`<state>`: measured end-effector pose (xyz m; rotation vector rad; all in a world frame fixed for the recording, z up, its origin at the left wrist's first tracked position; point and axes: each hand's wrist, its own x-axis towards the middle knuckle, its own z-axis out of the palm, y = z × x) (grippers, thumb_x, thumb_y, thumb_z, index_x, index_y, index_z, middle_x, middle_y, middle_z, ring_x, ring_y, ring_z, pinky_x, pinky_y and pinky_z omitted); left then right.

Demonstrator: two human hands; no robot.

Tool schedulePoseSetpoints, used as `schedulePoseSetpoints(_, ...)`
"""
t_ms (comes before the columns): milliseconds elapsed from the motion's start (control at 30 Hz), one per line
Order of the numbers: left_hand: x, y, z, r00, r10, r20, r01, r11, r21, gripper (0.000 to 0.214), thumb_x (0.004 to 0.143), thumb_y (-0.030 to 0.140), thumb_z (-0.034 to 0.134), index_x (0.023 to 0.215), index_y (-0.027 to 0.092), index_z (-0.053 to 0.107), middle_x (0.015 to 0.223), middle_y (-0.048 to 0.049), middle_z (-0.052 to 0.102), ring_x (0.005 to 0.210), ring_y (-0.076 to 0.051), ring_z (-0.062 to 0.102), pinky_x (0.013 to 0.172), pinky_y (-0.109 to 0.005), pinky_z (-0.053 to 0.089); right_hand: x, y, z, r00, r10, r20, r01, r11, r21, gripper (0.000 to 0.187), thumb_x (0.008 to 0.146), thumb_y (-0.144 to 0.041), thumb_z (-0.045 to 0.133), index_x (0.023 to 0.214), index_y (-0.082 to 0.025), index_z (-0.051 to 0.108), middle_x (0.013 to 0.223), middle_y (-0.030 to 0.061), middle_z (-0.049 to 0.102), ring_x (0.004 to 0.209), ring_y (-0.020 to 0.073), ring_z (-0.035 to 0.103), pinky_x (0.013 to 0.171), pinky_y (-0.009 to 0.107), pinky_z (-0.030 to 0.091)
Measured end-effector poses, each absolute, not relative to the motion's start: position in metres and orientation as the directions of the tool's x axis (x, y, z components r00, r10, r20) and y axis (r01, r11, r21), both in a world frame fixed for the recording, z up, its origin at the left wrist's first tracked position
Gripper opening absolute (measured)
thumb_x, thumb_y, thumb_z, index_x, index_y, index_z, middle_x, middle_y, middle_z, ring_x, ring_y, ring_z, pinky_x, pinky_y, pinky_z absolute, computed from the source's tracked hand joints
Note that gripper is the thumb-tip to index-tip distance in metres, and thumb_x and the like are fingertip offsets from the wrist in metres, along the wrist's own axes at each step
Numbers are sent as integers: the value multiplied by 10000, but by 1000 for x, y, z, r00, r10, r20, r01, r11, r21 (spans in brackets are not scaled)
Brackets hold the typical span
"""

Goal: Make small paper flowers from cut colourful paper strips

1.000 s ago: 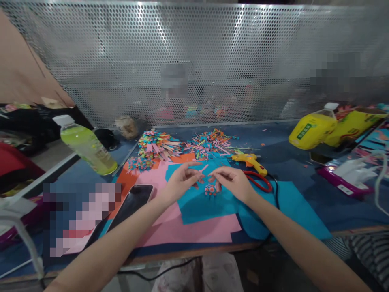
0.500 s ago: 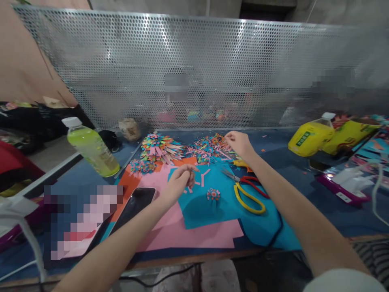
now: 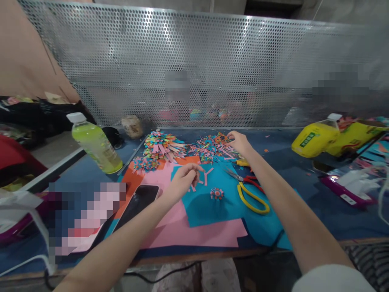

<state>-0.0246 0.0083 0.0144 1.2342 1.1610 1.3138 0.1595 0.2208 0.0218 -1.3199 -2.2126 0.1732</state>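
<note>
My left hand (image 3: 186,179) hovers over the left edge of a blue paper sheet (image 3: 200,213), fingers curled in; what they hold, if anything, is hidden. Beside it lie a few pink paper strips (image 3: 208,176). At the right end of a heap of thin coloured paper strips (image 3: 212,147), my right hand (image 3: 239,143) has its thumb and fingers pinched together, and anything between them is too small to make out. A small round paper flower (image 3: 216,194) stands on the blue sheet. Scissors with a yellow and a red handle (image 3: 253,201) lie below my right forearm.
A spiky stack of coloured paper pieces (image 3: 164,147) and a smaller paper cluster (image 3: 146,164) sit left of the heap. Nearby are a phone (image 3: 138,202), a green drink bottle (image 3: 96,146), a yellow bottle (image 3: 314,140) and a purple power strip (image 3: 346,190). A perforated metal panel (image 3: 127,52) backs the table.
The view has shifted slightly, moving most things a little to the right. My right hand's fingers are lower at the strip heap's edge; my left hand stays curled in about the same place.
</note>
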Motion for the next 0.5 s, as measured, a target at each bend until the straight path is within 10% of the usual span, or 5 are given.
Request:
schedulePoseSetpoints(200, -28, 12, 8, -29, 988, 153, 43, -152, 987, 220, 641, 127, 364, 758, 142, 549, 503, 49, 465, 407, -68, 414, 421, -195, 328, 165, 207, 29, -376, 852, 364, 703, 518, -487, 129, 669, -220, 639, 760, -133, 610, 735, 55, 657, 609, 165, 625, 621, 282, 497)
schedulePoseSetpoints(500, -30, 12, 2, -65, 988, 141, 288, -117, 950, 231, 657, 104, 454, 850, 170, 563, 811, -17, 587, 565, -78, 516, 452, -172, 400, 170, 199, 26, -400, 859, 318, 630, 510, -586, 221, 863, -181, 371, 1040, -137, 496, 884, 83, 661, 704, 127, 642, 684, 269, 490)
